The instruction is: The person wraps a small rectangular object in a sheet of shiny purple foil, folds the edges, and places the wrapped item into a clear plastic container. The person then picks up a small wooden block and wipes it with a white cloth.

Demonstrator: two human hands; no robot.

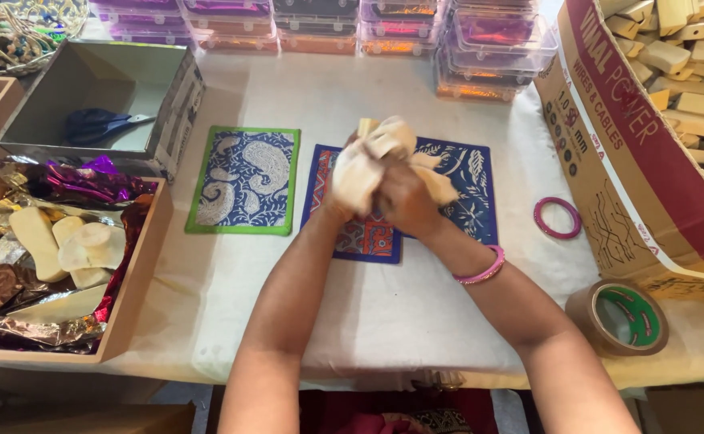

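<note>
Both my hands are raised together over the middle of the white-covered table (384, 305), holding a bundle of pale wooden pieces (384, 141). My left hand (352, 189) wraps the bundle from the left, and my right hand (407, 201) clasps it from the front, a pink bangle on that wrist. Under the hands lie two patterned cloth mats: a blue and red one (360, 237) and a blue one with white leaf print (468, 181). A green-edged blue paisley mat (243, 181) lies to the left, apart from my hands.
A wooden tray (139, 297) at left holds foil wrappers and pale wooden shapes. A grey box (171, 104) behind it contains blue scissors. Stacked clear plastic boxes (489, 48) line the back. A carton of wood blocks (633, 153), a pink ring (557, 217) and brown tape roll (617, 317) sit right.
</note>
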